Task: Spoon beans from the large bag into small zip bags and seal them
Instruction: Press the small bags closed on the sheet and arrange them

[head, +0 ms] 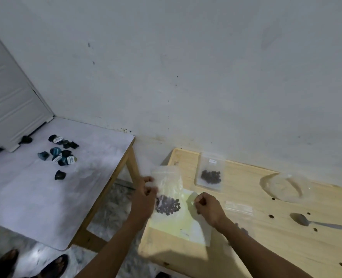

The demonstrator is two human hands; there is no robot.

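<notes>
My left hand (145, 195) pinches the left edge of a small clear zip bag (169, 183) and holds it upright over the wooden table's (266, 247) left end; dark beans (167, 205) sit in its bottom. My right hand (208, 207) is curled into a fist just right of that bag, over a pale yellowish sheet (176, 223). Whether it pinches anything is unclear. A second small bag with beans (210, 174) lies flat near the wall. A crumpled large clear bag (284, 187) lies further right. The metal spoon (316, 222) rests on the table at right.
An empty flat zip bag (238, 206) lies right of my right hand. The wooden table has several drilled holes. A white-topped side table (35, 197) at left holds several dark coffee pods (62, 153). Someone's feet (51, 266) stand on the floor at bottom left.
</notes>
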